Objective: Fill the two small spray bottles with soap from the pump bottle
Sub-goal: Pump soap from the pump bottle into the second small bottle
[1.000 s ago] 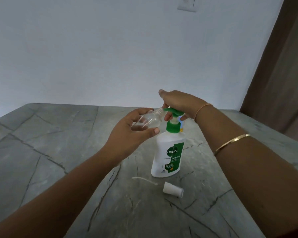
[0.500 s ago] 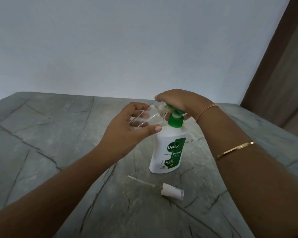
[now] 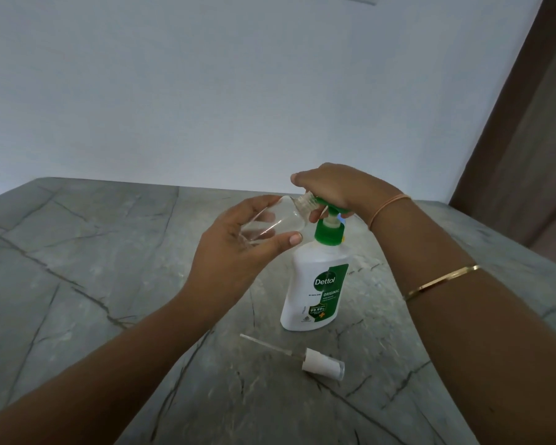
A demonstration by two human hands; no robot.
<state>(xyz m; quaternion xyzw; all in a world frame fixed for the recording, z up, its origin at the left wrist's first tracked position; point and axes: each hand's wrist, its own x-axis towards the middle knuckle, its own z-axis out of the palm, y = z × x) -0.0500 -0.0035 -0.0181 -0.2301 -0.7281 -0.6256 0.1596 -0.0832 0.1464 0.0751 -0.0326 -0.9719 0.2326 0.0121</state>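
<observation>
Small clear plastic spray bottle (image 3: pixel 283 220) tilted, its open threaded neck at the nozzle of the white plastic pump bottle (image 3: pixel 315 293)

The left hand (image 3: pixel 238 248) has thumb and fingers wrapped round the clear body above the grey stone tabletop (image 3: pixel 109 284). The right hand (image 3: pixel 337 191) is curled over the green pump head (image 3: pixel 331 208), 1 fingertip beneath the spout. The little bottle looks light, thin-walled and likely slick once soapy, so a mid-body grip suits it, squeezed gently. The pump bottle stands upright and seems heavy enough to stay put. A white spray cap with dip tube (image 3: pixel 323 367) lies nearby. Only 1 spray bottle shows.
</observation>
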